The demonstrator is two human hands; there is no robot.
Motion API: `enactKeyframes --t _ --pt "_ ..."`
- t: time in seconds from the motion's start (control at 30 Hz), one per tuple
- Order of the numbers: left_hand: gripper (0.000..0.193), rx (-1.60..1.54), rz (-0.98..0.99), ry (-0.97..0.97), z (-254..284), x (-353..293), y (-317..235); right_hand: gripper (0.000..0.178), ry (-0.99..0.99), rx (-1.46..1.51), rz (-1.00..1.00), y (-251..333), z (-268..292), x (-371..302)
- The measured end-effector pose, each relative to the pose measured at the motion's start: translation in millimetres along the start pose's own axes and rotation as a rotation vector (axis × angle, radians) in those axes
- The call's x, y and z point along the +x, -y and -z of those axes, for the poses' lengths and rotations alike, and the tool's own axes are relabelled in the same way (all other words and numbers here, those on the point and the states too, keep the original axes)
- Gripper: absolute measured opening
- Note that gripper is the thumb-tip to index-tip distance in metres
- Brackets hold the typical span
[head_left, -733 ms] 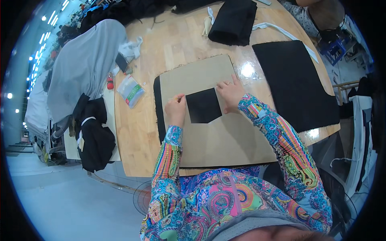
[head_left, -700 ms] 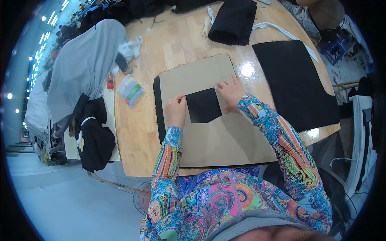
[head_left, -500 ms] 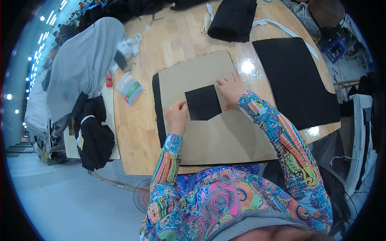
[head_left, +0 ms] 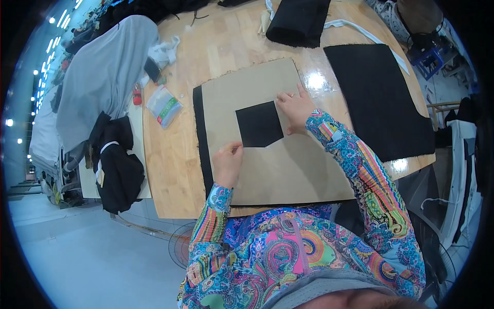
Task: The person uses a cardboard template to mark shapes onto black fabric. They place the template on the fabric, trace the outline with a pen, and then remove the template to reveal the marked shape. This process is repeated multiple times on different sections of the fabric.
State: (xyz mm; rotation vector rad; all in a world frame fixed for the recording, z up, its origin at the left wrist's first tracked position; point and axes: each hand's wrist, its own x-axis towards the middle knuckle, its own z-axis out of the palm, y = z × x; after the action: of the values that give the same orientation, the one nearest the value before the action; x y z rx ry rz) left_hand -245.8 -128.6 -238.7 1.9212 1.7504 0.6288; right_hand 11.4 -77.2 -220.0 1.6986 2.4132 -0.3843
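A beige template sheet (head_left: 288, 180) lies on a larger black fabric panel (head_left: 198, 123), whose edge shows along the left and bottom. In its middle is a black pocket-shaped area (head_left: 259, 125); I cannot tell whether it is an opening or a separate piece. My left hand (head_left: 227, 162) is pinched at the lower left corner of that shape, on something too small to make out. With fingers spread, my right hand (head_left: 297, 110) presses flat on the sheet beside the shape's right edge.
Another black fabric panel (head_left: 381, 98) lies on the right of the wooden table (head_left: 172, 170). A folded black bundle (head_left: 298, 23) and a white strip (head_left: 350, 26) are at the back. A plastic packet (head_left: 164, 106) sits left, near grey cloth (head_left: 105, 77) and hanging black fabric (head_left: 121, 170).
My left hand has slid down along the left edge of the black shape to its lower corner. My right hand has stayed pressed in place. The whole view has shifted slightly.
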Motion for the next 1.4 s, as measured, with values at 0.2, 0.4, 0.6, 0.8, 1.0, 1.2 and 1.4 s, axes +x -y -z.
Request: enactKeyframes --t 0.2,0.4,0.6,0.8,1.0,1.2,1.4 --pt "0.016 -0.152 0.014 0.037 5.0 -3.5 -7.6 0.091 -0.015 0.002 0.007 1.1 0.1 -0.3" --pt "0.013 -0.360 0.071 0.122 -12.9 -12.4 -24.8 0.091 -0.009 0.013 -0.002 1.6 0.7 -0.3" --pt "0.016 -0.317 0.032 0.139 -21.2 -13.6 -26.1 0.090 -0.016 0.014 -0.002 1.5 1.6 -1.1" --pt "0.016 -0.261 0.036 0.165 -19.7 -12.4 -30.3 0.089 -0.017 0.018 -0.002 0.4 0.2 -0.1" --pt "0.015 -0.196 0.021 0.168 -18.4 -9.9 -34.0 0.090 -0.024 0.011 -0.012 0.1 0.1 -1.3" --pt "0.016 -0.146 0.077 0.074 -7.3 -5.6 -9.8 0.091 -0.014 0.012 0.003 0.6 -1.6 1.9" --pt "0.017 -0.122 0.105 0.039 7.4 -3.8 -5.8 0.089 -0.043 0.016 0.006 -0.3 -5.8 -0.1"
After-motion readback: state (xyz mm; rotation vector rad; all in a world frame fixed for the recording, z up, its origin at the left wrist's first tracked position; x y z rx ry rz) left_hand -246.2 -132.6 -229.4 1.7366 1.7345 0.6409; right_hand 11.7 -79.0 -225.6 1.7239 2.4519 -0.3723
